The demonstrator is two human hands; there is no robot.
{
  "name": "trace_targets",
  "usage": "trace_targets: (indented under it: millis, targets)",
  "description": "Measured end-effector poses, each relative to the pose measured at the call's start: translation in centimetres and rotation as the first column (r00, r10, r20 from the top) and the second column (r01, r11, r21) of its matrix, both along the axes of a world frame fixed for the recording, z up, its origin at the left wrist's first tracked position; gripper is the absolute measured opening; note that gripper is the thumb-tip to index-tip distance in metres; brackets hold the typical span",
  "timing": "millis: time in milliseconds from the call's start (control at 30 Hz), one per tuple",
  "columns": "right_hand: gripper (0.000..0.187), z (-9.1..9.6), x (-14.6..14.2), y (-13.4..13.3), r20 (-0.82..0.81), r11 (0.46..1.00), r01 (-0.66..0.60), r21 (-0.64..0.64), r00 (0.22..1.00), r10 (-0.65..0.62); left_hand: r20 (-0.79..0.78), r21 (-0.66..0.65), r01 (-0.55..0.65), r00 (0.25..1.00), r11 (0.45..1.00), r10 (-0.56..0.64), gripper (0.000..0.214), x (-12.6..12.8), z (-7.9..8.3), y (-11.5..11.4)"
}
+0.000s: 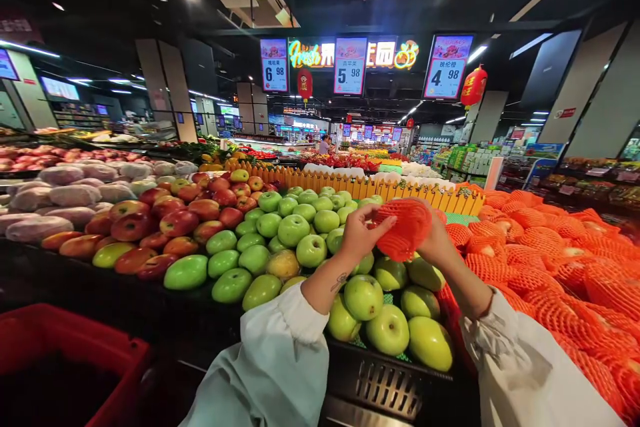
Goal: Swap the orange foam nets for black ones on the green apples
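A round fruit in a red foam net (404, 228) is held up between my two hands, above the front of the green apples. The net covers it, so its kind cannot be made out. My left hand (361, 232) grips it from the left, with the thumb lying across its front. From the right and behind, my right hand (436, 233) is closed around it, its fingers mostly hidden by the net. Green apples (364, 297) lie directly below my hands. To the right spreads a heap of fruit in the same red foam nets (565, 253).
Red apples (183, 223) and pale wrapped fruit (70, 195) lie to the left. A low yellow fence (425, 193) runs behind the apples. At the lower left stands a red crate (75, 340). Price screens (350, 67) hang overhead.
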State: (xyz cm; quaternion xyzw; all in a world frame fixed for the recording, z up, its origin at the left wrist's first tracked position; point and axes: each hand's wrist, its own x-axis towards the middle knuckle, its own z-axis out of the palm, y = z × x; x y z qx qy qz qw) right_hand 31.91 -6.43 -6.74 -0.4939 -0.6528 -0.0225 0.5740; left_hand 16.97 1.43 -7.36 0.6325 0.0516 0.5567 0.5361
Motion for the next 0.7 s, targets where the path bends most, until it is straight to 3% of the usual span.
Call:
trace_targets:
  millis: [67,133,300,400,567,700]
  targets:
    - [0.076,0.0,0.4,-0.2,0.005,1.000,-0.020,-0.021,1.000,0.020,-0.008,0.027,-0.107,0.994,0.994,0.107,0.033,0.2,-0.2,0.2]
    - [0.076,-0.3,0.5,-0.2,-0.007,0.997,-0.047,-0.057,0.999,0.046,-0.052,-0.025,-0.113,0.992,0.993,0.111,0.038,0.3,-0.3,0.4]
    - [0.072,-0.8,-0.3,0.2,-0.053,0.992,-0.117,-0.046,0.992,0.114,-0.157,-0.179,0.175,0.966,0.968,-0.204,0.043,0.1,0.2,0.4]
    - [0.072,-0.7,-0.6,0.0,-0.106,0.991,-0.134,-0.028,0.986,0.130,-0.158,-0.192,0.248,0.947,0.950,-0.279,0.041,-0.1,0.4,0.3]
    - [0.074,-0.1,-0.2,-0.6,-0.295,0.990,-0.139,0.002,0.946,0.134,0.002,-0.225,0.130,0.991,0.966,-0.133,0.043,0.2,0.3,0.7]
    - [0.038,-0.1,0.2,-0.7,-0.588,0.950,-0.306,-0.057,0.780,0.215,0.079,-0.119,-0.001,0.997,0.993,0.011,0.047,0.3,0.0,1.1]
